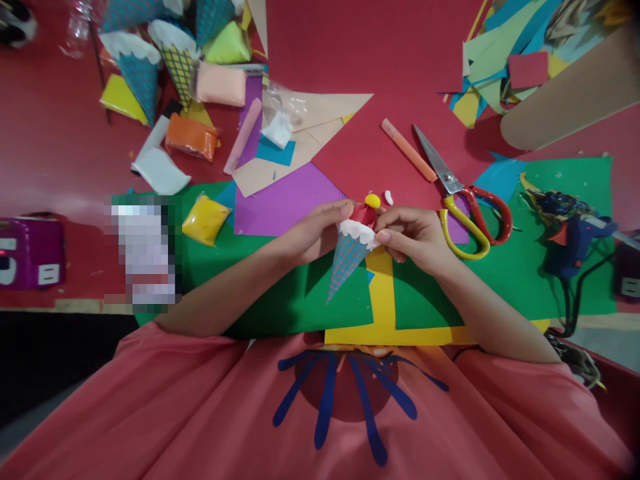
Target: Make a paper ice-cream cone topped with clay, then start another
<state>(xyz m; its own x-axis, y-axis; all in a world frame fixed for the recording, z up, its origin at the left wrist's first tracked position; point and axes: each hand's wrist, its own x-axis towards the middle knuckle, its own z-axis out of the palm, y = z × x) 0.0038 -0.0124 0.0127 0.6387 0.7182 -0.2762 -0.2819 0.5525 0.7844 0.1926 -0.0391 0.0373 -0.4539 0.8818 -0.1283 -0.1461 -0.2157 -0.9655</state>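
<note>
Between my two hands is a paper ice cream cone (349,257), blue with a reddish grid, its tip pointing down and to the left. A wavy white clay edge (358,231) runs round its rim, and red shows inside the mouth. My left hand (320,230) grips the cone's left side near the rim. On the other side, the thumb and fingers of my right hand (413,237) pinch the white edge. A yellow clay ball (373,201) shows just above the mouth; whether it touches the cone I cannot tell. Behind it lies a small white clay piece (389,197).
Scissors (450,183) lie open right of my hands, beside an orange stick (409,150). A blue glue gun (575,247) stands at the right. Finished cones (137,73) and clay packets (193,137) crowd the upper left. A cardboard tube (565,93) lies upper right; green sheets (260,293) lie underneath.
</note>
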